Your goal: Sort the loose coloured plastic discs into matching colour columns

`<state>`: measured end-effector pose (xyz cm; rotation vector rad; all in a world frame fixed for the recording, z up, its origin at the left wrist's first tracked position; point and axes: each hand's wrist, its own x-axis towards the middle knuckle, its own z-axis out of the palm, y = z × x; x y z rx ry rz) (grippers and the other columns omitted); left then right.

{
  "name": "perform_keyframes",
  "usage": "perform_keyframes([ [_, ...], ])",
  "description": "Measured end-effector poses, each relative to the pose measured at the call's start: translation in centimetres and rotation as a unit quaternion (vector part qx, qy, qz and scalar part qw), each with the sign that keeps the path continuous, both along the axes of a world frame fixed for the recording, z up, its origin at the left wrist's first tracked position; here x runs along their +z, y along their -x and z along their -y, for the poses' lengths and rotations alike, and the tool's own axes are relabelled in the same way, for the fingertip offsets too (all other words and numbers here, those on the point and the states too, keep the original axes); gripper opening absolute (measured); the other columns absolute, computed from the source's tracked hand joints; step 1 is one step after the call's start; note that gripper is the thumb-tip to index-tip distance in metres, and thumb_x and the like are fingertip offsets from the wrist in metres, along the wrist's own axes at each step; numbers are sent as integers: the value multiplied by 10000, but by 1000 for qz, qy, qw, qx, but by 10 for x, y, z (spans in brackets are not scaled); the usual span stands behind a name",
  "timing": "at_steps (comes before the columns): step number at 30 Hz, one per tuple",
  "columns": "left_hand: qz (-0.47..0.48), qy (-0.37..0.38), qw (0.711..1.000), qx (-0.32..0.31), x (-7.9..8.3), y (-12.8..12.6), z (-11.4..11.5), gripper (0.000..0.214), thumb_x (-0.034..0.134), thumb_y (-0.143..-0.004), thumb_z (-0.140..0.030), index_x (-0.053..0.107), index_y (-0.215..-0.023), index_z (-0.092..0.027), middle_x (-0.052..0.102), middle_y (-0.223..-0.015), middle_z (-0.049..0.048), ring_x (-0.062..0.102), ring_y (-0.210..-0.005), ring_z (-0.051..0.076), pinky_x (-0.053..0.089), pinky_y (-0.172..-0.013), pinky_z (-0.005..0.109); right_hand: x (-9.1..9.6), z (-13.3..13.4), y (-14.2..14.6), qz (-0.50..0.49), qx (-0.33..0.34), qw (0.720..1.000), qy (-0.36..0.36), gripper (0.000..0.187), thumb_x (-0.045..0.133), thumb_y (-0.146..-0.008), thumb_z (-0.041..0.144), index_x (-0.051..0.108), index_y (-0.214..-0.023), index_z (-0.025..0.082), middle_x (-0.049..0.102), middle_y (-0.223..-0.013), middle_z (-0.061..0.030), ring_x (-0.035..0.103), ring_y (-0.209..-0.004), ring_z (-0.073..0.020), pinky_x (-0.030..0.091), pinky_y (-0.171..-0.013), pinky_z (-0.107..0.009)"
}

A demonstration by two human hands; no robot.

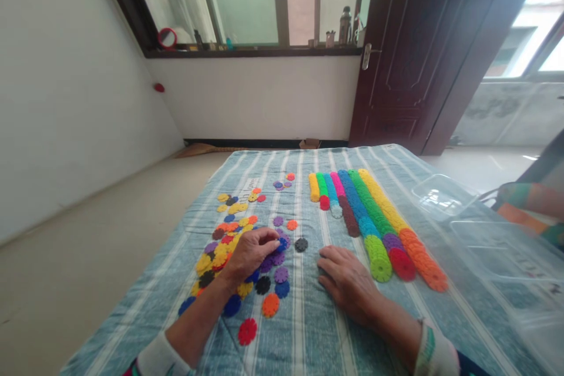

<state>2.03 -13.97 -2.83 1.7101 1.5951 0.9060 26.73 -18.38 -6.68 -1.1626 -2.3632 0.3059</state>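
My left hand (251, 252) rests on a scatter of flat plastic snowflake discs (229, 241) in yellow, orange, purple, blue and black, and its fingertips pinch a blue disc (282, 244). My right hand (348, 282) lies flat on the striped cloth, fingers together and holding nothing, just left of the near ends of several long stacked rolls of discs (374, 223) in yellow, green, blue, pink, orange and red. A single black disc (301, 244) lies between the two hands.
A blue striped cloth (308, 329) covers the table. Clear plastic containers (445, 192) stand at the right edge. A red disc (247, 331) and an orange disc (270, 305) lie near my left forearm. Beyond are bare floor, a window ledge and a dark door.
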Motion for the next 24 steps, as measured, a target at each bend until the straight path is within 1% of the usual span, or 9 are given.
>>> perform_keyframes([
  [3, -9, 5, 1000, -2, 2, 0, 0, 244, 639, -686, -371, 725, -798, -172, 720, -763, 16, 621, -710, 162, 492, -678, 261, -4, -2, -1, -15, 9, 1000, -13, 63, 615, -868, 137, 625, -895, 193, 635, -1102, -69, 562, -1077, -232, 420, -958, -388],
  [7, -24, 8, 1000, -19, 7, -1, -1, 236, 628, -698, -361, 720, -797, -168, 707, -726, 11, 610, -667, 154, 475, -638, 251, 0, -4, 0, -6, 9, 1000, -7, 54, 636, -860, 155, 615, -889, 195, 635, -1078, -57, 562, -1056, -225, 420, -936, -376],
  [10, -43, -8, 998, -39, 15, -9, -7, 223, 619, -716, -355, 716, -786, -167, 697, -701, 6, 597, -644, 147, 465, -622, 245, 3, -4, 0, 5, 6, 1000, -8, 36, 634, -868, 172, 606, -876, 193, 631, -1061, -51, 554, -1045, -219, 409, -935, -371],
  [13, -60, -38, 995, -74, 20, -30, -22, 207, 601, -734, -332, 716, -783, -166, 694, -710, 5, 601, -670, 148, 470, -655, 246, 2, -4, 1, 5, 4, 1000, -11, 47, 648, -868, 201, 603, -882, 194, 626, -1061, -47, 544, -1044, -216, 401, -929, -363],
  [15, -64, -53, 991, -102, 19, -50, -36, 191, 590, -735, -298, 713, -785, -161, 681, -692, 1, 595, -663, 143, 466, -657, 245, 1, -5, 2, 5, 3, 1000, -13, 64, 659, -865, 217, 602, -887, 195, 624, -1052, -44, 541, -1040, -214, 398, -919, -356],
  [17, -68, -69, 987, -129, 13, -72, -53, 166, 579, -729, -257, 707, -763, -158, 660, -665, -6, 576, -639, 133, 454, -636, 237, 0, -6, 2, 8, 4, 1000, -17, 71, 661, -866, 228, 601, -885, 196, 625, -1033, -40, 542, -1022, -213, 397, -903, -354],
  [20, -88, -103, 979, -150, 2, -102, -77, 157, 563, -724, -202, 711, -748, -156, 646, -649, -12, 561, -631, 122, 442, -640, 229, -1, -7, 3, 9, 6, 1000, -23, 65, 650, -874, 236, 598, -888, 200, 624, -1025, -36, 538, -1015, -214, 391, -887, -355],
  [22, -117, -115, 975, -152, -4, -117, -90, 160, 563, -730, -181, 719, -751, -153, 645, -641, -10, 561, -630, 122, 437, -651, 232, -2, -7, 3, 8, 6, 1000, -25, 58, 639, -882, 238, 596, -895, 201, 623, -1028, -38, 535, -1017, -215, 386, -881, -356],
  [24, -147, -123, 971, -146, -9, -127, -98, 164, 566, -740, -165, 727, -768, -154, 667, -669, 0, 581, -657, 130, 442, -674, 238, -2, -8, 3, 10, 5, 1000, -24, 65, 631, -889, 252, 593, -893, 199, 619, -1021, -41, 533, -1006, -216, 384, -872, -358],
])
